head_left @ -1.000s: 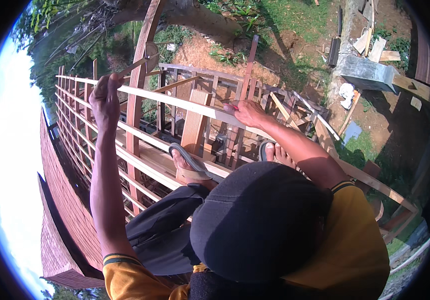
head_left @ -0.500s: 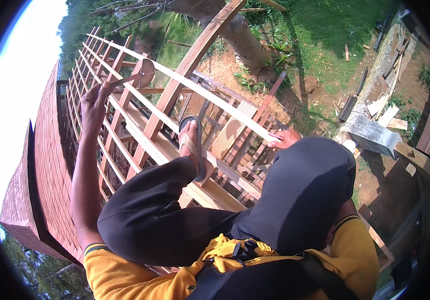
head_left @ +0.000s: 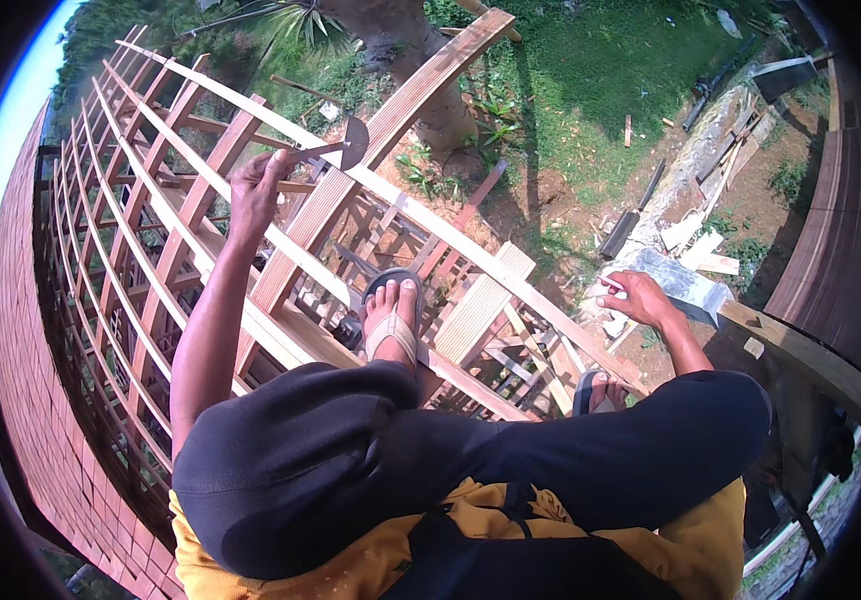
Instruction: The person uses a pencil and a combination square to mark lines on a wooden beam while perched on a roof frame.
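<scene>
My left hand [head_left: 258, 195] is closed round the handle of a short tool with a dark half-moon blade [head_left: 355, 143]. That blade sits at the crossing of a long pale batten [head_left: 470, 250] and a thick sloping rafter [head_left: 430, 85]; whether it touches the wood I cannot tell. Off to the right, my right hand [head_left: 645, 300] has its fingers curled in a pinch, apart from the batten. Something small and pinkish shows at its fingertips, too small to name. My sandalled left foot [head_left: 390, 310] rests on the framing between the hands.
Several battens and rafters form an open roof frame with gaps between them. A short wide board [head_left: 485, 300] lies across the timbers. Ground, grass and a tree trunk [head_left: 440, 115] show far below. A shingled roof [head_left: 25, 370] stands at left, a concrete post top [head_left: 685, 285] at right.
My right hand has let go of the batten's end and moved right. The half-moon blade has come to the batten and rafter crossing. My right knee has swung outward, showing my right foot.
</scene>
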The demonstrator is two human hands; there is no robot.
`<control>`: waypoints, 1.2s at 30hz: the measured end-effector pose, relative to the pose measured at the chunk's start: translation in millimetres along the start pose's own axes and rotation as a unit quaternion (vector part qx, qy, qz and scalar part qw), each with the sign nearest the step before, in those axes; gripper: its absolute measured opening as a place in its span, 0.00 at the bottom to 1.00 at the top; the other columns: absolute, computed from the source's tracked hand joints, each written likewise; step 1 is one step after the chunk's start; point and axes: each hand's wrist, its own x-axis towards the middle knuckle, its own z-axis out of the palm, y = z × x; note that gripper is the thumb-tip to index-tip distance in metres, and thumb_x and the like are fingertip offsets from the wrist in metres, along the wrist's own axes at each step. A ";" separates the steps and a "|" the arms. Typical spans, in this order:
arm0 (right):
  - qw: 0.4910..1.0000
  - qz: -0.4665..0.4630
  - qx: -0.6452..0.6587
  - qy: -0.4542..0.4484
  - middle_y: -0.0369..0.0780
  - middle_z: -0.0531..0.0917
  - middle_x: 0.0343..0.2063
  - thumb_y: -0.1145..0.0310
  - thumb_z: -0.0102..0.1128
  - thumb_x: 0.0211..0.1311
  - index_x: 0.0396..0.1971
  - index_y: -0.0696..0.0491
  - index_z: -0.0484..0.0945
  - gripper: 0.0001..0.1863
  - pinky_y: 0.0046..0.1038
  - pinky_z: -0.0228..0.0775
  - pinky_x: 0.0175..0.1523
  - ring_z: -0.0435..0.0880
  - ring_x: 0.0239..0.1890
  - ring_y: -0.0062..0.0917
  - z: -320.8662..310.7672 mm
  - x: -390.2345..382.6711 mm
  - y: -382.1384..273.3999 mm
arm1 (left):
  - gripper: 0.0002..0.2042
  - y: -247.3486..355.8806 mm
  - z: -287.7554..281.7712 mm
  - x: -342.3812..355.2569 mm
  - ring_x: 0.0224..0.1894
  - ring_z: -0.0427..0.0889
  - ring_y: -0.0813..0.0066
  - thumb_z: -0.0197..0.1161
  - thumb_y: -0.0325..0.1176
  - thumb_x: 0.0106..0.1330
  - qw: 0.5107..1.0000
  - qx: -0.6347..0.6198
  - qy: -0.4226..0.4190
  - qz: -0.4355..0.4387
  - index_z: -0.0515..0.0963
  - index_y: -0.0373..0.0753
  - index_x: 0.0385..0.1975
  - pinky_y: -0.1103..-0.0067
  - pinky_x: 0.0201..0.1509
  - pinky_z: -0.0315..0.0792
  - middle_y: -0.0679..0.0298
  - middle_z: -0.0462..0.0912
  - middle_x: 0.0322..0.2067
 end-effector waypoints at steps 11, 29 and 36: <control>0.911 0.366 0.073 0.177 0.44 0.84 0.31 0.57 0.67 0.59 0.41 0.59 0.82 0.19 0.31 0.73 0.44 0.81 0.34 0.28 51.3 -149.1 79.9 | 0.19 -97.2 113.8 105.0 0.32 0.84 0.75 0.61 0.44 0.70 0.994 0.021 -0.101 0.026 0.84 0.30 0.39 0.76 0.38 0.75 0.52 0.87 0.29; 0.964 0.244 -0.003 0.107 0.49 0.85 0.35 0.56 0.62 0.61 0.45 0.57 0.81 0.21 0.37 0.75 0.45 0.85 0.37 0.40 2.3 -41.8 -130.3 | 0.08 -128.9 131.9 105.3 0.40 0.79 0.54 0.63 0.33 0.66 0.949 0.015 -0.176 0.260 0.81 0.33 0.32 0.65 0.51 0.71 0.55 0.84 0.32; 0.979 0.184 -0.020 0.086 0.48 0.84 0.42 0.44 0.61 0.59 0.52 0.52 0.80 0.30 0.40 0.73 0.52 0.83 0.46 0.44 55.2 68.2 -113.7 | 0.14 -115.6 109.5 77.7 0.32 0.75 0.82 0.58 0.38 0.73 0.973 -0.211 -0.094 0.010 0.82 0.32 0.40 0.81 0.40 0.71 0.68 0.81 0.29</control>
